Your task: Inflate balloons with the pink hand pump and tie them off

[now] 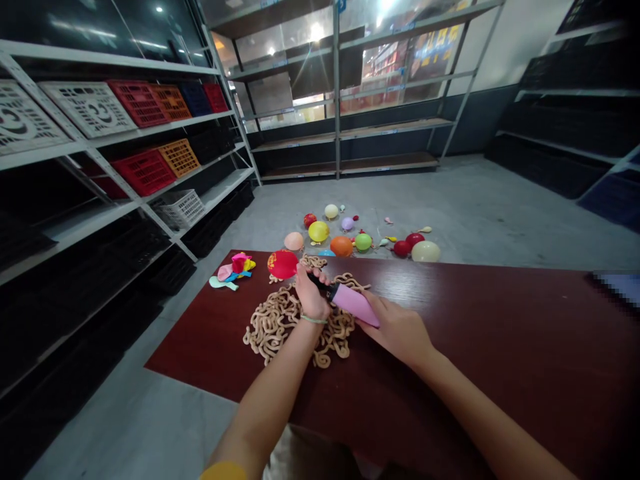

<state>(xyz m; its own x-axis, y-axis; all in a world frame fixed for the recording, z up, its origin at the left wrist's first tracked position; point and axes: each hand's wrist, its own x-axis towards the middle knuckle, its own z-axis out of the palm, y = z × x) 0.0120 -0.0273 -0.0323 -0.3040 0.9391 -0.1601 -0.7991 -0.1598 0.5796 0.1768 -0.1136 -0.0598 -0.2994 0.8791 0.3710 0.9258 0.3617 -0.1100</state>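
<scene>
A hand balloon pump (356, 305) with a pink barrel and a black front end slants across the middle of the table. My left hand (314, 299) is closed around its black end, with some fingers hidden behind it. Just beyond those fingers is a partly inflated red balloon (283, 265) with yellow print; my hand covers its neck. My right hand (403, 330) grips the pink barrel from the right. Under and around my left hand lies a heap of beige, curly, worm-like pieces (273, 320).
Flat, uninflated balloons (234, 270) lie at the table's far left corner. Beyond the dark red table (475, 320), inflated balloons (341, 246) in several colours rest on the grey floor. Shelves with plastic crates (145, 170) stand left; another rack (337, 133) stands behind. A blurred object (620, 287) lies at right.
</scene>
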